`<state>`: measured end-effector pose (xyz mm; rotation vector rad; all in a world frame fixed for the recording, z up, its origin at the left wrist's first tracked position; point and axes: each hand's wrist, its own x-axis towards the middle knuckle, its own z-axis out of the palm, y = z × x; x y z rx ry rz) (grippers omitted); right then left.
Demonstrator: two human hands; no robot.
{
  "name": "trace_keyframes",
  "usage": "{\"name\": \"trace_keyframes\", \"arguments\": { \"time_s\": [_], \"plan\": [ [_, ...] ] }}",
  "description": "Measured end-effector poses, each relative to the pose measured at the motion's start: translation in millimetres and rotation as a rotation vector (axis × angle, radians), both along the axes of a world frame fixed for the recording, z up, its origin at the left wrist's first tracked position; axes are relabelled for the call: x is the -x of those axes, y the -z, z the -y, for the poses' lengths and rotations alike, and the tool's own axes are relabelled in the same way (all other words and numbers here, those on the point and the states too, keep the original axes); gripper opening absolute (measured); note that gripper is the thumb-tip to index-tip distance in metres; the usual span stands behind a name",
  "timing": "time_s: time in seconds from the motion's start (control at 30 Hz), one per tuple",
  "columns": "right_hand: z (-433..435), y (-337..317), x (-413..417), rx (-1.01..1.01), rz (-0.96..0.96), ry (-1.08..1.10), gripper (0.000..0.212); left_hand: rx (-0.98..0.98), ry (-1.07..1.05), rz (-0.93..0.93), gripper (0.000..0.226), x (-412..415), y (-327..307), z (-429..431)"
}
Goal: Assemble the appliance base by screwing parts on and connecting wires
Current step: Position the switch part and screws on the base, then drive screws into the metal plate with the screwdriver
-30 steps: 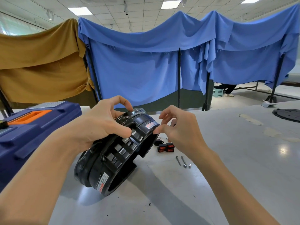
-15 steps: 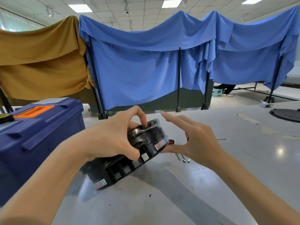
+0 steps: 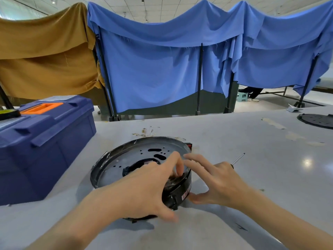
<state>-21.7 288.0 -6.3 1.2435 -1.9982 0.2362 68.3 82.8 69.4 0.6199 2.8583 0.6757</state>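
Base (image 3: 124, 160), one, between left hand (image 3: 144, 188) and right hand (image 3: 219, 181).

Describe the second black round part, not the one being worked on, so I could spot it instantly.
Start at the grey table and follow it to its far right edge, below the blue curtain. There lies a flat black disc, cut off by the frame. Unlike the deep appliance base at the centre, it is thin and dotted with small holes.

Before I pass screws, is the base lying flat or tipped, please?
Flat: the black base rests on the table, its perforated plate facing up.
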Motion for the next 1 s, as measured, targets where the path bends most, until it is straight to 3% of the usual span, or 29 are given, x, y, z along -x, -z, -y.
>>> {"name": "trace_keyframes", "arguments": {
  "time_s": [0.1,0.2,0.27,0.43,1.0],
  "plan": [
    [0,6,-3,0.018,-0.041,-0.015,0.058,-0.233,-0.009,0.176,0.049,2,-1,5],
    [1,9,-4,0.045,-0.07,-0.029,0.055,-0.229,0.012,0.115,0.017,9,1,9],
    [1,11,-5,0.045,-0.088,-0.029,0.057,-0.217,-0.004,0.071,0.009,15,7,11],
    [-1,15,-7,0.001,-0.119,-0.055,0.061,-0.264,-0.042,-0.072,0.036,26,23,5],
    [-3,-4,-9,-0.197,-0.124,-0.076,0.045,-0.351,-0.127,0.085,0.033,29,32,-4]
  ]
}}
